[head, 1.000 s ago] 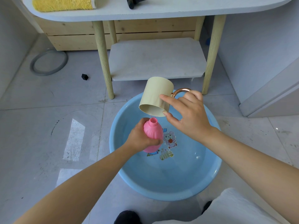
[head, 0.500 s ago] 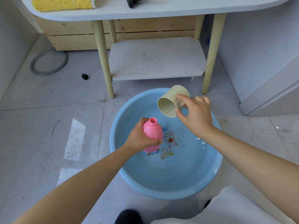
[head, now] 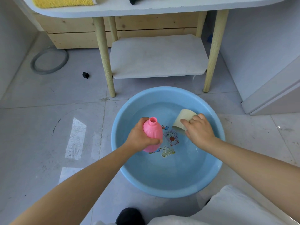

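On the tiled floor, at the middle of the view, a round blue plastic basin is sitting with shallow clear water in it and a cartoon decal showing through on its bottom.

- Left hand: coming in from 7 o'clock, it is clasping a pink plastic bottle, fingers curling round the lower body.
- Pink plastic bottle: it is being held above the 9 o'clock part of the basin, uncapped, its open neck pointing up and toward 12 o'clock.
- Right hand: coming in from 4 o'clock, it is gripping a beige cup from above, fingers lying over its wall.
- Beige cup: it is tilting on its side at the 2 o'clock part of the basin, low at the water, mouth facing 7 o'clock. The hand is hiding its handle, and whether the rim is dipping into the water cannot be told.
- Bottle and cup are staying apart, with the decal between them.

Surroundings: a white worktop on pale wooden legs is standing at 12 o'clock of the basin, a lower shelf beneath it and a yellow towel lying at its 10 o'clock end. A grey ring and a small black object are lying on the floor at 10 o'clock. A white cloth is showing at 5 o'clock.
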A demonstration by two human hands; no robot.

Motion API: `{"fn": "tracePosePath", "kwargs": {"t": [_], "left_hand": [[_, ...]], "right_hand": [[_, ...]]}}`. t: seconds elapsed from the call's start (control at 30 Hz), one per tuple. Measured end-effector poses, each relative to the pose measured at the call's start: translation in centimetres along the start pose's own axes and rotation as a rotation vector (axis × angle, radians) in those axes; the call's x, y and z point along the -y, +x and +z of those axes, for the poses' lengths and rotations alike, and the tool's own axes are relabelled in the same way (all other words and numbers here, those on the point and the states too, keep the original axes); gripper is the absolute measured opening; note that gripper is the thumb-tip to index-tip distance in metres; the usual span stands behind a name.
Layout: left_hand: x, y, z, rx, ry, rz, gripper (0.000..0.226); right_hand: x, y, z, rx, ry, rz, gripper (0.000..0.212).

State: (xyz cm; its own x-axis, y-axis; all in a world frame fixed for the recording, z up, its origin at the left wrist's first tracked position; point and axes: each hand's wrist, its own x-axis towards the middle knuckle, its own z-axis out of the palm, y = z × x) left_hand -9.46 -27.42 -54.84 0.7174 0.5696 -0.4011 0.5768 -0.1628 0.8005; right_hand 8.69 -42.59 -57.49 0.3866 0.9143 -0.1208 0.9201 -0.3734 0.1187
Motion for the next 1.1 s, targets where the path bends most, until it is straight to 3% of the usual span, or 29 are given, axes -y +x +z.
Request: {"fn": "tracePosePath", "kwargs": {"t": [0.23,0.4,0.57,0.83,1.1], "left_hand": [[0.1,0.2,0.1,0.003,0.001,0.001,0.074],[0.0,0.3,0.3,0.003,0.001,-0.002,0.073],[-0.2,0.4,0.5,0.008,-0.004,-0.004,0.071],[-0.6,0.4,0.8,0.015,-0.003,0.0,0.073],[-1.1,0.4,0.8,0.012,0.012,0.007,0.072]], "right_hand": [[-0.2,0.1,-1.7,-0.092,0.456,0.305,0.043],[-1.1,1.4,-2.6,-0.009,0.971,0.63,0.039],[-1.2,1.7,-3.1,-0.019,1.249,0.683,0.04],[-0.1,1.8,-6.4,-0.199,1.239,0.517,0.04],[1.1,1.4,-8.1,-0.414,0.993,0.308,0.047]]}}
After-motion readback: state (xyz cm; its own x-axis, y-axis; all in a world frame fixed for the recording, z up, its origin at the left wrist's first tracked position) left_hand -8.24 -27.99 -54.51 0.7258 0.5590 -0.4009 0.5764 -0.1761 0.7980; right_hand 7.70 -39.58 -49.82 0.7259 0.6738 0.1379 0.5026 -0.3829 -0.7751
